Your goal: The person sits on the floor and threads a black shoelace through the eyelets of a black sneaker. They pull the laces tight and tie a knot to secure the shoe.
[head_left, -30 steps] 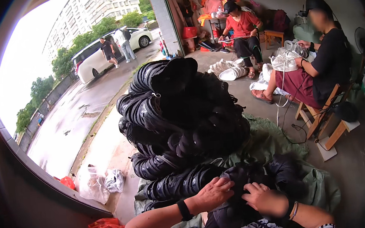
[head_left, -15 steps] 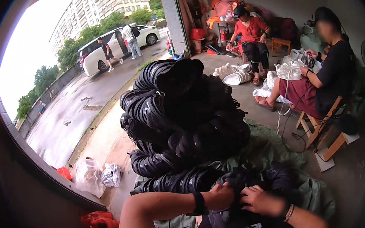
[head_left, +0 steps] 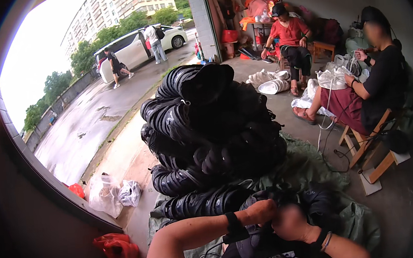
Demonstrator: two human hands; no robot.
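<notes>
Low in the picture, my hands meet over a dark shoe upper (head_left: 250,245) at my lap. My left hand (head_left: 264,211) is closed at its far edge, the fingers curled in a pinch; what sits between them is too small to make out. Close by on the right, my right hand (head_left: 292,223) is smeared by motion, so its fingers do not show clearly. Both wrists carry black bands. Just beyond lies a row of nested black shoe uppers (head_left: 203,204), and behind it rises a tall heap of black shoe uppers (head_left: 176,119).
A green tarp (head_left: 312,161) lies under the heap. At right, a person in black (head_left: 383,69) handles white shoe uppers (head_left: 332,77); farther back sits a person in red (head_left: 289,33). Left are plastic bags (head_left: 105,194) and a red bag (head_left: 117,249). Outside stands a white van (head_left: 131,54).
My left hand has lifted slightly and drawn to the right, its fingers curled tighter. My right hand has turned and blurred. Outside, a walking person has moved left along the van.
</notes>
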